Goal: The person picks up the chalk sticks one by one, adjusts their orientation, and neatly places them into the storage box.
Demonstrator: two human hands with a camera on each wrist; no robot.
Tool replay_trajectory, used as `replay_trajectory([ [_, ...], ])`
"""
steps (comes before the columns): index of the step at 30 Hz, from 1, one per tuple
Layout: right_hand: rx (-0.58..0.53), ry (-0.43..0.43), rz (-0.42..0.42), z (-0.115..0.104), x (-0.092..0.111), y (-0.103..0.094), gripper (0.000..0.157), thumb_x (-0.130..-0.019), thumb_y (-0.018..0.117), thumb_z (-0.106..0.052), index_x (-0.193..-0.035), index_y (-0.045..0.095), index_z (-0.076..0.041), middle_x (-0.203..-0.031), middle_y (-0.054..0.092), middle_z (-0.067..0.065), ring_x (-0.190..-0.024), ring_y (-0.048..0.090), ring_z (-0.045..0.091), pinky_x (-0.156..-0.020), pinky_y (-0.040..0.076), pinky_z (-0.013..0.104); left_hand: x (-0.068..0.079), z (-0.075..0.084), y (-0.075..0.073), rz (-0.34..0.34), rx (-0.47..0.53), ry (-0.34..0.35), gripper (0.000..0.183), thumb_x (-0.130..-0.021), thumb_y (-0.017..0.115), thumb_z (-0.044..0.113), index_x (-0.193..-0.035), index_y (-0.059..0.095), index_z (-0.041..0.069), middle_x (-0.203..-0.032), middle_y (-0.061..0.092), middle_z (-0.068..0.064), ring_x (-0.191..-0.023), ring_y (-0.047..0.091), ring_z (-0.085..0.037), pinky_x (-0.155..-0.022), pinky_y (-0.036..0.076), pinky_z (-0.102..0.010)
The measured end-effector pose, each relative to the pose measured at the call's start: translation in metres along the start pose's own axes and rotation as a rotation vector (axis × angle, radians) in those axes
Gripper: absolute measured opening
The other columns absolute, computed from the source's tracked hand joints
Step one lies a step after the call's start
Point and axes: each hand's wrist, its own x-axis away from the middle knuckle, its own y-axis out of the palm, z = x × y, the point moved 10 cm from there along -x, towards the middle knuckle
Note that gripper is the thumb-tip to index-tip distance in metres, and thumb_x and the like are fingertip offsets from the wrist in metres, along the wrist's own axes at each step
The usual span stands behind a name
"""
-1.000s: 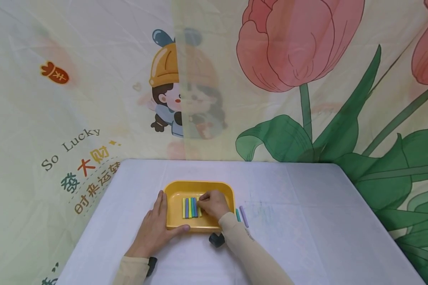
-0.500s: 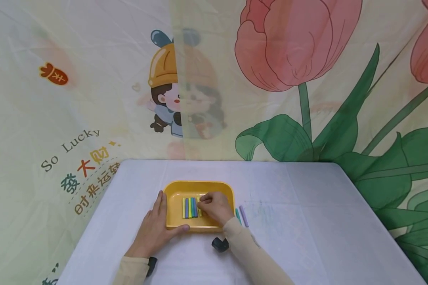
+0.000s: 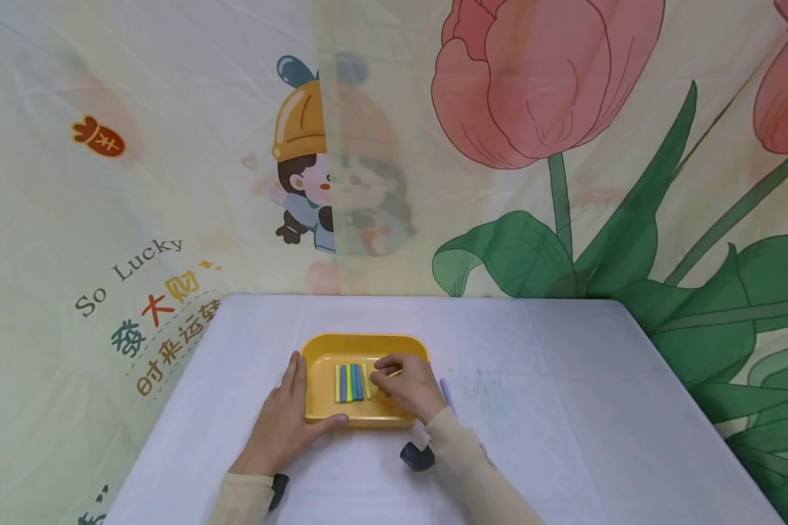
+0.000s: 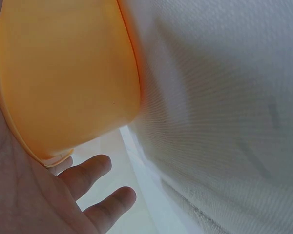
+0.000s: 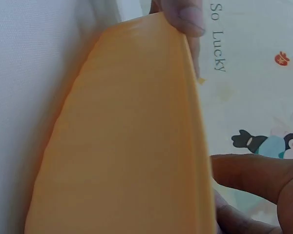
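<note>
A yellow tray [image 3: 394,415] stands on the white-covered table, with several coloured chalk sticks [image 3: 349,383] side by side in it. At the right end of that row lies a slightly tilted pale yellow chalk stick [image 3: 366,381]. My left hand [image 3: 282,415] rests along the tray's left side, fingers straight and thumb on the front rim; the left wrist view has its fingers [image 4: 110,207] reaching past the tray's wall. Over the tray's right part, my right hand [image 3: 412,383] is loosely bent, holding nothing, fingertips just right of the pale yellow stick.
A purple chalk stick [image 3: 446,396] lies on the table [image 3: 565,437] just right of the tray, partly behind my right hand. Faint blue-green smudges [image 3: 489,390] mark the cloth there. A printed curtain [image 3: 381,277] hangs behind the table's far edge.
My right hand has let go of the pale yellow chalk stick and moved slightly right. It now covers the teal stick beside the tray. My left hand has stayed in place.
</note>
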Motion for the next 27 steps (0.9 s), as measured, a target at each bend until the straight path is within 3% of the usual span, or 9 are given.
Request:
replay_trajectory([
  [11,-0.064,-0.001,-0.025,0.009,0.021,-0.021,0.025,-0.08,0.073,-0.035,-0.097,0.069,-0.017,-0.086,0.066,0.001,-0.071,0.064,0.021,-0.071,0.056,0.039,0.0,0.0,0.0,-0.002,0.006,-0.011,0.128,-0.064,0.058,0.08,-0.149,-0.005,0.008,-0.156,-0.002,-0.01,-0.135,0.025,-0.034,-0.104,0.03,-0.053],
  [16,-0.109,-0.015,-0.02,0.013,0.03,-0.038,0.033,-0.079,0.073,-0.036,-0.102,0.069,-0.012,-0.09,0.064,0.003,-0.076,0.065,0.024,-0.07,0.056,0.037,0.0,0.0,-0.001,0.004,0.007,-0.011,0.128,-0.064,0.058,0.08,-0.149,-0.006,0.008,-0.156,-0.003,-0.01,-0.136,0.024,-0.034,-0.104,0.03,-0.052],
  [21,-0.092,-0.006,0.046,0.022,0.031,-0.064,0.043,-0.078,0.073,-0.042,-0.106,0.068,-0.011,-0.092,0.064,0.003,-0.075,0.063,0.021,-0.07,0.056,0.036,0.0,0.001,-0.002,0.012,0.007,0.0,0.128,-0.064,0.058,0.079,-0.149,-0.004,0.007,-0.156,-0.002,-0.011,-0.135,0.025,-0.034,-0.103,0.03,-0.052],
  [27,-0.08,0.052,0.177,0.04,0.028,-0.098,0.034,-0.08,0.073,-0.034,-0.106,0.068,-0.014,-0.093,0.064,0.004,-0.08,0.063,0.025,-0.073,0.056,0.037,0.001,0.002,-0.002,0.01,0.014,0.002,0.128,-0.064,0.058,0.079,-0.149,-0.004,0.007,-0.156,-0.001,-0.012,-0.135,0.025,-0.035,-0.103,0.031,-0.053],
])
